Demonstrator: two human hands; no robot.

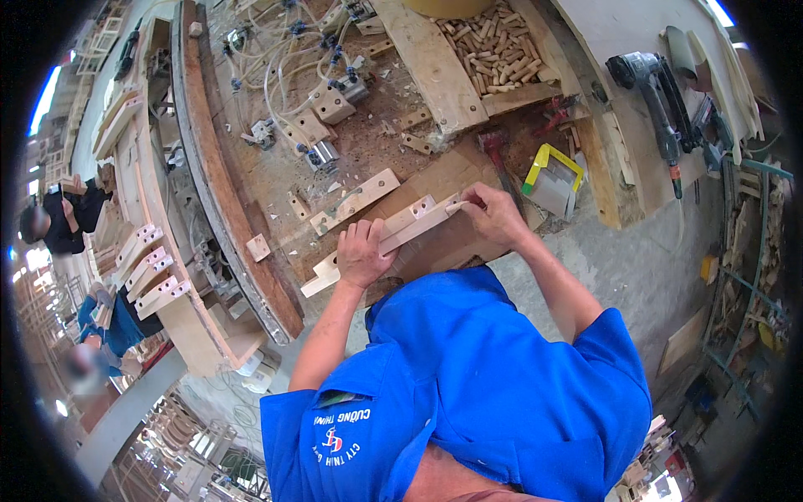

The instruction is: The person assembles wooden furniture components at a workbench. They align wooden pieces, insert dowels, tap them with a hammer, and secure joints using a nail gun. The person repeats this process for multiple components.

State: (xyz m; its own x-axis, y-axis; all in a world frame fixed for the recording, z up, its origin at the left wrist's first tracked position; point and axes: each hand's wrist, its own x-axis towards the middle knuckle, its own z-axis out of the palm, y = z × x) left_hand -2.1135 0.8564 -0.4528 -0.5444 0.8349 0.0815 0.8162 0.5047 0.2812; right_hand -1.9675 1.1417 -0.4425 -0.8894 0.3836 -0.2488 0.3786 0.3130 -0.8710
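A pale wooden strip (pixel 422 228) with round holes near its right end lies slantwise in front of me. Its left end looks stepped; whether it is one piece or two side by side, I cannot tell. My left hand (pixel 364 253) wraps round it left of the middle. At its right tip, the thumb and fingers of my right hand (pixel 498 219) are pinched together; any smaller thing between them is hidden. Just beyond is a shorter wooden block (pixel 355 202) with holes. A red-headed hammer (pixel 492 144) lies past my right hand.
Wooden dowels (pixel 493 52) fill a wooden tray at the back. Clear hoses and metal clamps (pixel 322 153) spread over the bench at back left. A yellow-edged box (pixel 554 180) and a nail gun (pixel 657 96) are on the right. Two people work at far left.
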